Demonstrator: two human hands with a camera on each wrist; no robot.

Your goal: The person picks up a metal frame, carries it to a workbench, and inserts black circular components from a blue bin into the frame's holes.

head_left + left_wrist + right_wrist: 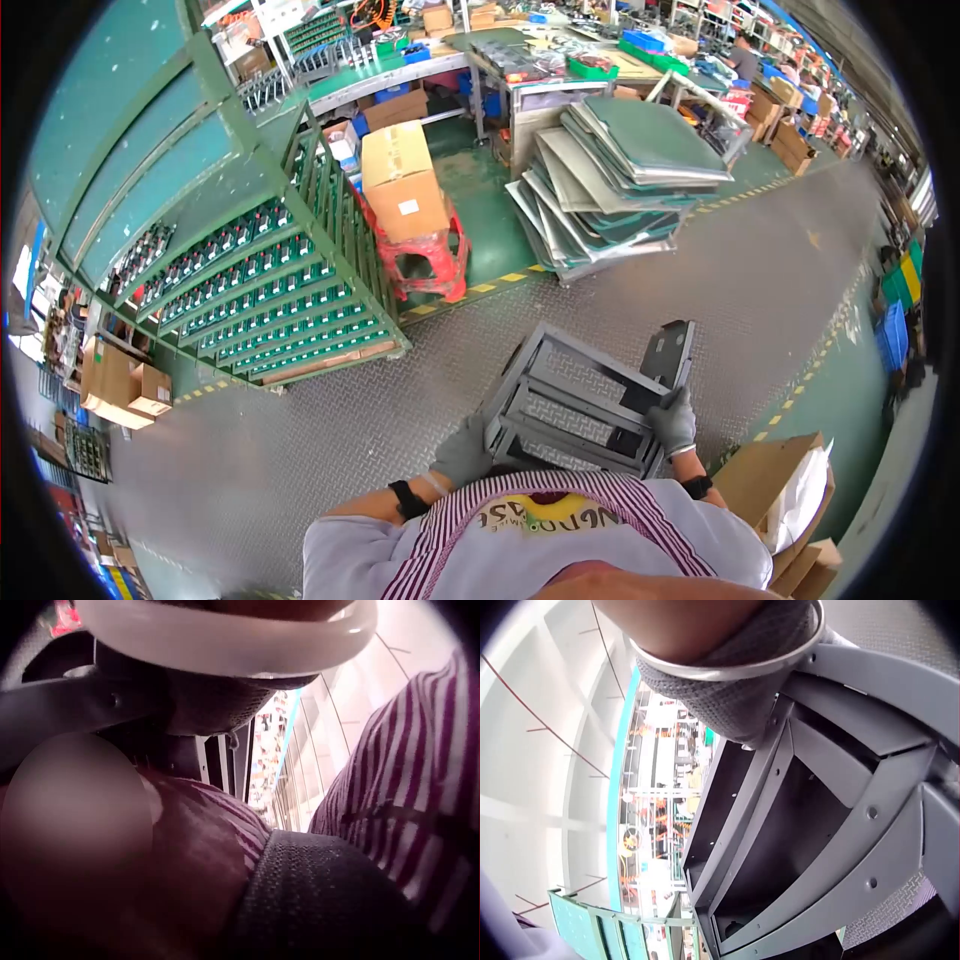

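A grey metal frame (570,400) with crossbars is held in front of the body at waist height, above the patterned floor. The gloved left hand (463,452) grips its left side. On the right side the gloved right hand (672,420) grips the frame near a dark flat part (668,355) that sticks up. In the right wrist view the frame (870,817) shows drilled holes, beside the gloved right hand (735,705); its fingertips are hidden. The left wrist view is dark, with the glove (217,701) against black metal.
A green rack (270,290) of small parts stands at the left. Beyond are a cardboard box (400,180) on a red stool (455,265) and a stack of green-grey panels (650,150). An open carton (770,480) is close by on the right. Workbenches line the back.
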